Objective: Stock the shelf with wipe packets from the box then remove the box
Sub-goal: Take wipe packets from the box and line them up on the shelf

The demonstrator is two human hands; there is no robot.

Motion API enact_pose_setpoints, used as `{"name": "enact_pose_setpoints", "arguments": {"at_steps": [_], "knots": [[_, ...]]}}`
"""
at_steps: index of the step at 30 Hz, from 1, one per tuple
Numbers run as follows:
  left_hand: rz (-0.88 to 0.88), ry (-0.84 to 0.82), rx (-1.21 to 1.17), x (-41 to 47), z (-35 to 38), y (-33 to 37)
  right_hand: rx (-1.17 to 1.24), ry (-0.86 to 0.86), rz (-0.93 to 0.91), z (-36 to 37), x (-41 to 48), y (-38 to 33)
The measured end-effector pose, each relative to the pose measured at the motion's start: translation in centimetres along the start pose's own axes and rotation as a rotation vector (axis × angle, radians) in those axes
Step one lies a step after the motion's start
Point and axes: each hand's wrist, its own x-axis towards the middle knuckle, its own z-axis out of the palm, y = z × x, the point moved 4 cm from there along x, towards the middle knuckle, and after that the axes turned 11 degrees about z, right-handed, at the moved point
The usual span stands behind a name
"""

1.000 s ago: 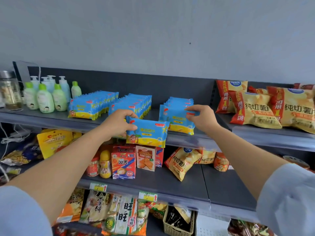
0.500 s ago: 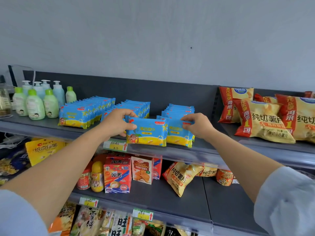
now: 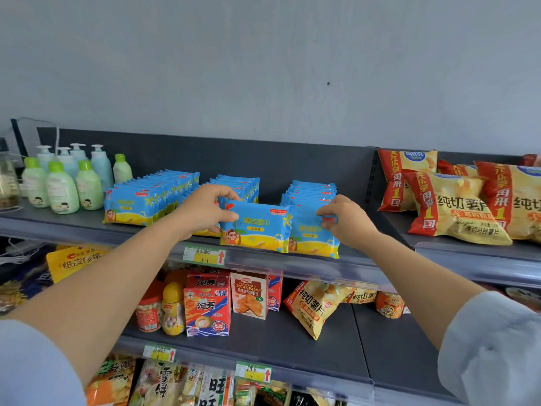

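Three rows of blue-and-yellow wipe packets stand on the top shelf (image 3: 366, 263): a left row (image 3: 137, 205), a middle row (image 3: 243, 186) and a right row (image 3: 313, 191). My left hand (image 3: 202, 209) grips the upper left corner of one wipe packet (image 3: 254, 227), which stands upright at the shelf's front edge ahead of the middle row. My right hand (image 3: 348, 221) pinches the upper right corner of the front packet (image 3: 310, 232) of the right row. No box is in view.
Green and blue lotion bottles (image 3: 63, 186) stand at the shelf's left end. Yellow-and-red chip bags (image 3: 456, 206) fill the right section. The shelf below holds snack cartons (image 3: 207, 303), small jars and a chip bag (image 3: 314, 304). Price tags (image 3: 205, 254) hang on the shelf edges.
My left hand has lifted its packet from below the shelf edge onto the shelf front. My right hand has slid down the right row's front packet. The view has tilted upward.
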Motion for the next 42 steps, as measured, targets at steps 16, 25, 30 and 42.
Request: {"name": "enact_pose_setpoints", "arguments": {"at_steps": [16, 25, 30, 42], "knots": [[-0.015, -0.021, 0.038, -0.6, 0.7, -0.4, -0.193, 0.139, 0.002, 0.6, -1.6, -0.9], [-0.027, 0.033, 0.046, -0.8, 0.3, -0.8, 0.071, 0.179, -0.157, 1.1, -2.2, -3.9], [-0.059, 0.090, 0.053, -1.3, -1.1, -2.1, 0.223, 0.121, -0.264, 1.8, -3.1, -8.4], [-0.045, 0.365, 0.116, 0.3, -8.0, -7.6, 0.456, 0.039, -0.030, 4.8, 0.8, -16.0]]}}
